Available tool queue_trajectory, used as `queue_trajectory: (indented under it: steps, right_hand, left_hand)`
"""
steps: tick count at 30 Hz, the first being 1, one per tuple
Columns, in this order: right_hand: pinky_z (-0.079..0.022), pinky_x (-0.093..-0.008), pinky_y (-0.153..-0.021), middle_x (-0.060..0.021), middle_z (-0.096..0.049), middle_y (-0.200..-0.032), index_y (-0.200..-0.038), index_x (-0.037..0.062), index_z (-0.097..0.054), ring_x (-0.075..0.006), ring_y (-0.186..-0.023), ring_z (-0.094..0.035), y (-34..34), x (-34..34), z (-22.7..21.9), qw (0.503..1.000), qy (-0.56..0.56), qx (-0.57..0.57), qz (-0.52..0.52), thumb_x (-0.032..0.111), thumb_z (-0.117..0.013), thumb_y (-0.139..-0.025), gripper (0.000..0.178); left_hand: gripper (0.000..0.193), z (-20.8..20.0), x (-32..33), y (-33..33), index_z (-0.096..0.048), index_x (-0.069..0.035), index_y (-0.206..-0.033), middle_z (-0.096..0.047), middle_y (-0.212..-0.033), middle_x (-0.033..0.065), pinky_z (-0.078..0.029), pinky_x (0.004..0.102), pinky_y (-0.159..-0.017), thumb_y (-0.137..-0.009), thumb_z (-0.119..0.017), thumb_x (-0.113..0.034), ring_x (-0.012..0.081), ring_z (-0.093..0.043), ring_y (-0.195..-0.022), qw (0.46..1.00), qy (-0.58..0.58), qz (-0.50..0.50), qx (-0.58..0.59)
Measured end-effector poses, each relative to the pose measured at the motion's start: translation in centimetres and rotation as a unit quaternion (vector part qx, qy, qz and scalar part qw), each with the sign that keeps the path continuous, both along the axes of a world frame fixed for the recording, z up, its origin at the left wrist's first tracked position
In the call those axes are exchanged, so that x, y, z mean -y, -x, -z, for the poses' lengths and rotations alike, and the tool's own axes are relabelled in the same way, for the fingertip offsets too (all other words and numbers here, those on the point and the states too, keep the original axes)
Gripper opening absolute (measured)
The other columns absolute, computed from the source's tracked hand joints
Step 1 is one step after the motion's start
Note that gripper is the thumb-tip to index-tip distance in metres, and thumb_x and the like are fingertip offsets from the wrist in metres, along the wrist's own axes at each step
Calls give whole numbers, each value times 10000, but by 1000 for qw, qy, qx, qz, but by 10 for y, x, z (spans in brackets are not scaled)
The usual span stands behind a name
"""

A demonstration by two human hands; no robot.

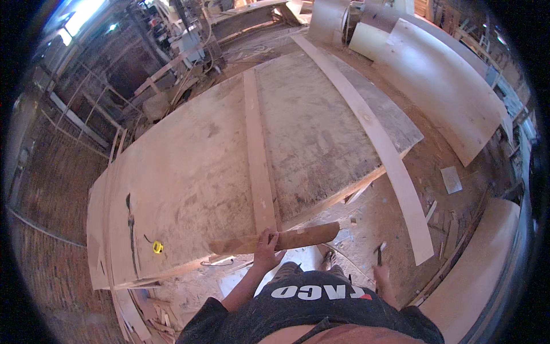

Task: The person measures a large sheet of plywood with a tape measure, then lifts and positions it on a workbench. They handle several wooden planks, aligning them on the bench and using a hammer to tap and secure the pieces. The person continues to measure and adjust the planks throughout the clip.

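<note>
At the near edge of a large worktable (189,166), my left hand (266,251) is closed around the middle of a short brown wooden board (312,234). The board lies crosswise at the near end of a long thin wood strip (258,155), which runs across the tabletop. Whether board and strip are joined cannot be seen. Down at my right side, my right hand (381,274) grips a hammer (379,255), its head pointing up and away from the table. A longer pale strip (366,117) lies over the table's right part, its near end jutting past the edge.
On the table's left are a yellow tape measure (157,247) and a thin dark strap-like thing (132,229). Large plywood sheets (441,86) lean at the far right; a curved sheet (481,269) lies nearer. Wood scraps (160,315) and sawdust litter the floor. Machinery (189,46) stands behind.
</note>
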State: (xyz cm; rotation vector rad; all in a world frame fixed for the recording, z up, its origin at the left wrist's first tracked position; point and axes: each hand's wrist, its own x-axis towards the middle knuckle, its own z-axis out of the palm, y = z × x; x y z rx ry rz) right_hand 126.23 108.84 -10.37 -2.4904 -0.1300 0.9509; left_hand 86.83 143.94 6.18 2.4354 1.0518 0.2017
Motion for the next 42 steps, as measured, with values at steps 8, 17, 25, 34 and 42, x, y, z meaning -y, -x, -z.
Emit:
queue_trajectory:
  steps: [8, 17, 25, 34, 42]
  right_hand:
    - [-386, -282, -439, 53, -471, -678, -990, 107, -614, -80, -557, -475, -58, -198, -140, 964, -263, -39, -16, 288, -669, -981, 190]
    - [-529, -405, -772, -158, -721, -926, -1277, 5, -650, -253, -833, -682, 27, -313, -194, 850, -269, 138, -431, 260, -621, -1028, 358]
    - [-544, -543, -823, -245, -724, -1042, -1375, 133, -613, -457, -1003, -685, 104, -402, -185, 668, -226, 120, -699, 359, -568, -1026, 419]
    - [-544, -567, -807, -223, -711, -1122, -1510, 259, -501, -462, -952, -693, 101, -486, -189, 708, -165, 147, -670, 321, -517, -1057, 458]
    - [-553, -528, -795, -211, -706, -1116, -1554, 312, -444, -424, -921, -701, 84, -498, -189, 634, -277, 165, -703, 248, -540, -1053, 514]
  left_hand:
    - [816, 4, 43, -5, -470, -59, -1515, -282, -1604, 308, -251, 555, -1235, -833, -788, -373, 494, -282, -1490, 989, -30, -139, -30]
    - [817, -1, 51, 10, -449, -117, -1546, -270, -1671, 179, -209, 579, -1246, -830, -776, -337, 353, -258, -1552, 984, -44, -172, -24]
    - [730, 3, 61, -10, -509, -151, -1515, -295, -1657, 208, -256, 656, -1199, -890, -752, -439, 432, -271, -1532, 948, -41, -315, -16]
    - [790, -3, 61, -53, -519, -145, -1503, -228, -1694, 156, -229, 629, -1226, -829, -798, -449, 381, -165, -1579, 877, 53, -477, -12]
    - [829, -3, 58, -60, -526, -163, -1496, -220, -1699, 130, -245, 628, -1226, -780, -841, -438, 380, -178, -1575, 860, 57, -507, 1]
